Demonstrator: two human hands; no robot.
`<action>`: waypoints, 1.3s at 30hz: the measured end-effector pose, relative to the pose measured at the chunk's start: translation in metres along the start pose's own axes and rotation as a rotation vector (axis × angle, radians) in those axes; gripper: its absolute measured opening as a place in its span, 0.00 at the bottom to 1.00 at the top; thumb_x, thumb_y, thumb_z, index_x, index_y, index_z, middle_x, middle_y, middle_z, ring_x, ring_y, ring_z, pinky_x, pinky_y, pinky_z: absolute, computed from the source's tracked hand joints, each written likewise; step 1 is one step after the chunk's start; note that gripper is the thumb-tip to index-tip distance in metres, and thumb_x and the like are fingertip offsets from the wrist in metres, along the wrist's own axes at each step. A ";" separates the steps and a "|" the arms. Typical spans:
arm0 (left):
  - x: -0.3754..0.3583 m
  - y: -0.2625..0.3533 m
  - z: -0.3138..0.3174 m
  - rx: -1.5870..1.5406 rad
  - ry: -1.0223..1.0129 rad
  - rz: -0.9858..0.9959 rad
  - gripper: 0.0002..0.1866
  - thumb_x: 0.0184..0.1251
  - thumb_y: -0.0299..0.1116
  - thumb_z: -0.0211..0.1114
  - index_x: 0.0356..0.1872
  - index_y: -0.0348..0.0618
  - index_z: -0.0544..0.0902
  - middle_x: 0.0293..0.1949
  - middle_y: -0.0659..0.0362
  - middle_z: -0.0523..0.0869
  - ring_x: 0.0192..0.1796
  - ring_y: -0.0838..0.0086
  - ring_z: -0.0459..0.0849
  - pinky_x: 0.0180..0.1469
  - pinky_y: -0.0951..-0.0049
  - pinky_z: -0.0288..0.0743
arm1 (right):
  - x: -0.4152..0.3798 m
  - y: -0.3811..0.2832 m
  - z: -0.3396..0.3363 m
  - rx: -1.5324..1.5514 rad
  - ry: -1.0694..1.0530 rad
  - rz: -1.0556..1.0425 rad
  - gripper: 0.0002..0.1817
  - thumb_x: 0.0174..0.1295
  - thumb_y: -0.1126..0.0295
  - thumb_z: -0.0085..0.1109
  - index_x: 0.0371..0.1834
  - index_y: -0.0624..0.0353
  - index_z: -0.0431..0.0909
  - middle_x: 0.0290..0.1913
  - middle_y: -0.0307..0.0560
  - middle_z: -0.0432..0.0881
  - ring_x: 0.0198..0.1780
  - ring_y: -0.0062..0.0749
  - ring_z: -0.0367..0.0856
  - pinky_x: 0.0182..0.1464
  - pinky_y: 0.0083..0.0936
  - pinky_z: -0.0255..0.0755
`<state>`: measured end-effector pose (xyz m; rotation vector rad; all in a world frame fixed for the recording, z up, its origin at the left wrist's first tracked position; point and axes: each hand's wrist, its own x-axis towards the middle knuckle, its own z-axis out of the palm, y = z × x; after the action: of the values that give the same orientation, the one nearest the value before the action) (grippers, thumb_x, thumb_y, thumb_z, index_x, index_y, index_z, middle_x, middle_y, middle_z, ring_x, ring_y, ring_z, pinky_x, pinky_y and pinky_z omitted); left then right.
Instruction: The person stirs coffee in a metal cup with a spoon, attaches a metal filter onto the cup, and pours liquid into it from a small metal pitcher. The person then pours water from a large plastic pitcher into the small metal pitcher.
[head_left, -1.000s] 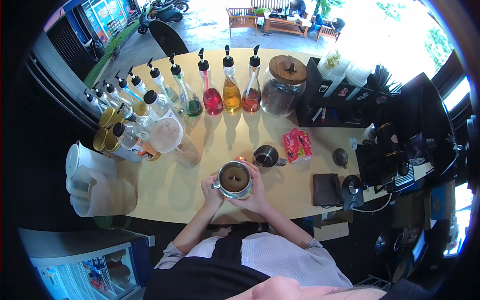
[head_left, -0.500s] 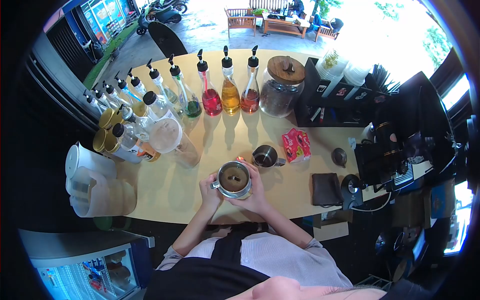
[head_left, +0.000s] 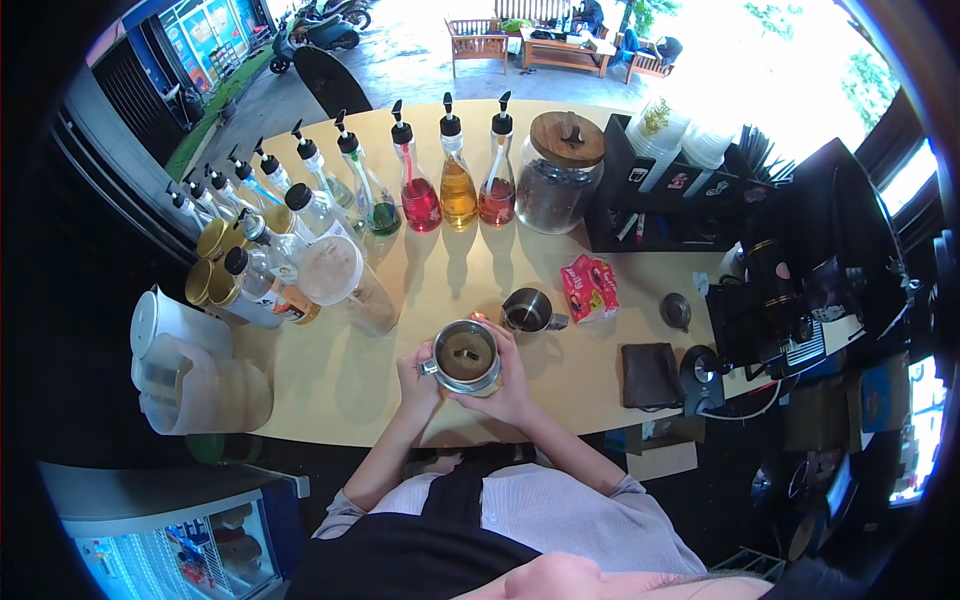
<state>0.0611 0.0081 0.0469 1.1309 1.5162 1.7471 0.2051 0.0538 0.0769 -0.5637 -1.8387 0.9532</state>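
Observation:
Between my two hands is a steel cup (head_left: 466, 352) with a handle on its left side and brown liquid inside, held above the near part of the counter. My left hand (head_left: 416, 376) is closed at the handle side. Around the cup's right side and underneath curl the fingers of my right hand (head_left: 508, 388). A small reddish spot shows by the right fingertips, too small to name. Just beyond that hand stands a steel pitcher (head_left: 528, 312), its handle pointing right. A pink packet (head_left: 590, 289) lies further right.
Pump bottles of coloured syrup (head_left: 421, 205) line the counter's far edge beside a wooden-lidded jar (head_left: 561, 180). A tall clear container (head_left: 365, 300) and white pitchers (head_left: 180, 330) stand left. On the right are a black cup organiser (head_left: 650, 215), a dark brown folded item (head_left: 650, 376) and a black machine (head_left: 775, 290).
The camera view has shifted very slightly. Both hands keep the same hold on the steel cup, and nothing else has visibly moved.

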 end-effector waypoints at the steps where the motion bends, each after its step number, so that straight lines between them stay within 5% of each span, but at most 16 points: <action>1: 0.000 0.003 0.001 -0.027 -0.005 -0.022 0.28 0.70 0.52 0.48 0.29 0.33 0.80 0.22 0.65 0.78 0.27 0.85 0.74 0.28 0.80 0.67 | 0.000 0.000 0.000 -0.006 -0.005 0.009 0.49 0.36 0.62 0.76 0.62 0.63 0.57 0.61 0.55 0.64 0.65 0.46 0.61 0.65 0.39 0.56; 9: -0.001 -0.002 0.001 -0.068 -0.009 -0.013 0.29 0.70 0.52 0.48 0.33 0.30 0.81 0.24 0.63 0.82 0.30 0.83 0.77 0.31 0.80 0.70 | -0.001 -0.001 -0.001 -0.014 -0.022 0.020 0.50 0.36 0.62 0.76 0.63 0.63 0.56 0.62 0.57 0.63 0.66 0.48 0.60 0.66 0.41 0.56; 27: -0.001 -0.012 0.002 -0.019 0.047 0.008 0.27 0.71 0.48 0.44 0.24 0.33 0.78 0.17 0.65 0.76 0.23 0.84 0.72 0.25 0.78 0.64 | -0.002 0.002 0.001 0.035 -0.008 0.026 0.51 0.35 0.62 0.77 0.64 0.61 0.55 0.63 0.56 0.63 0.66 0.48 0.60 0.65 0.40 0.57; 36: -0.002 -0.007 0.003 0.011 0.032 0.015 0.27 0.71 0.48 0.45 0.27 0.32 0.80 0.20 0.64 0.79 0.25 0.83 0.75 0.27 0.79 0.67 | -0.003 0.000 0.000 -0.004 -0.052 0.049 0.53 0.37 0.61 0.76 0.66 0.63 0.51 0.66 0.58 0.57 0.68 0.47 0.57 0.67 0.41 0.54; 39: -0.001 -0.007 0.002 -0.004 0.031 0.017 0.27 0.71 0.48 0.46 0.27 0.32 0.81 0.21 0.64 0.80 0.25 0.83 0.75 0.28 0.79 0.67 | -0.006 -0.001 -0.007 0.183 0.110 -0.087 0.51 0.43 0.59 0.71 0.67 0.61 0.48 0.68 0.59 0.51 0.68 0.49 0.57 0.66 0.42 0.54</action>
<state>0.0624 0.0098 0.0402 1.1221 1.5255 1.7860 0.2140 0.0515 0.0763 -0.4123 -1.6445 1.0001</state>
